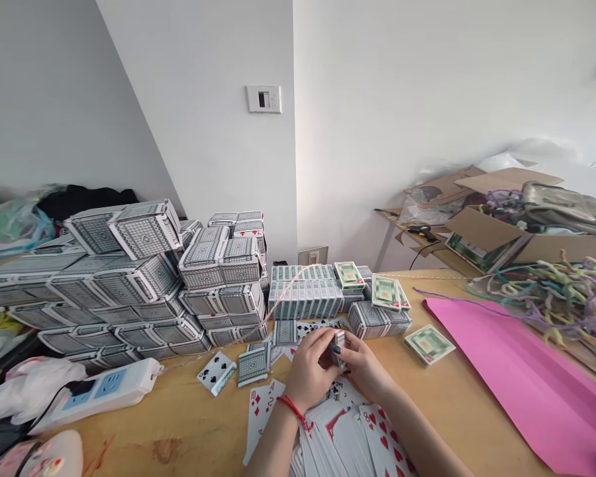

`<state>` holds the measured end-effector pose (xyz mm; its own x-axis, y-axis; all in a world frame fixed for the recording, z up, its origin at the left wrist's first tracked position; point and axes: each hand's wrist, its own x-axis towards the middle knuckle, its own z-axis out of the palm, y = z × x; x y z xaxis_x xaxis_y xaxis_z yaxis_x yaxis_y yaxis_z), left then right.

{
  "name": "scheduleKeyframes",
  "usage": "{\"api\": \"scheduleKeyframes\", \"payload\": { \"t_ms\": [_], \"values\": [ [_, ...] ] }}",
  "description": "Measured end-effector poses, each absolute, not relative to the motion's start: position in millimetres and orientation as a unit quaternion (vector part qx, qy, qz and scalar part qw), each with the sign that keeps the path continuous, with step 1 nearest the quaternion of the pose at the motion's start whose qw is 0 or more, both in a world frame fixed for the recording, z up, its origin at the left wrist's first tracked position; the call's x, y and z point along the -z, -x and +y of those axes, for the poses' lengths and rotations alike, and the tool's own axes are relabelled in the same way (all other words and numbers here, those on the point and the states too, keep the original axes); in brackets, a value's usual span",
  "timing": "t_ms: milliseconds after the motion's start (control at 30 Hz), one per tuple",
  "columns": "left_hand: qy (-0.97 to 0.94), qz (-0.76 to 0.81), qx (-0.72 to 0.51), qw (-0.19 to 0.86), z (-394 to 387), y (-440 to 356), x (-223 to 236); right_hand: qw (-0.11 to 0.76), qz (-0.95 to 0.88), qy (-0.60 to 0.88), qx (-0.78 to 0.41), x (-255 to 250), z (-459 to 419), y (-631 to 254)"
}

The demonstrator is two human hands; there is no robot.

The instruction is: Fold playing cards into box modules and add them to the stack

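Observation:
Both my hands meet over the wooden table [193, 424] near its front middle. My left hand [310, 371], with a red string on the wrist, curls its fingers round a small stack of playing cards [338, 347]. My right hand [360, 368] grips the same stack from the right side. Loose cards lie face up under my wrists [367, 437], among them a ten of diamonds [259, 411] and an eight of hearts. A single spade card [216, 372] and one face-down deck [253, 364] lie just to the left.
Large piles of boxed card decks [129, 285] fill the back left, with rows of green-backed decks [308, 291] behind my hands and one green deck [430, 343] to the right. A white power strip [102, 391] lies front left. Pink paper [516, 384], coloured cords [551, 291] and cardboard boxes [501, 232] occupy the right.

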<state>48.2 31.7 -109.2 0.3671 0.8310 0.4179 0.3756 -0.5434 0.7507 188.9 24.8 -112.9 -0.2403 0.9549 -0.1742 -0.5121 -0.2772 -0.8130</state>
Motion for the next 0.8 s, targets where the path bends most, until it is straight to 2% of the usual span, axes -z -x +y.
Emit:
{"api": "scheduleKeyframes", "payload": {
  "t_ms": [267, 467, 800],
  "values": [
    [-0.789, 0.379, -0.414, 0.250, 29.7, -51.0, 107.6, 0.511, -0.307, 0.357, -0.719, 118.4, 28.1, -191.1],
    [-0.783, 0.374, -0.415, 0.273, 29.2, -50.7, 106.5, 0.490, -0.318, 0.342, -0.736, 115.1, 26.3, -193.2],
    [-0.777, 0.363, -0.420, 0.297, 25.2, -54.2, 103.5, 0.521, -0.289, 0.350, -0.722, 111.1, 25.9, -191.1]
  ]
}}
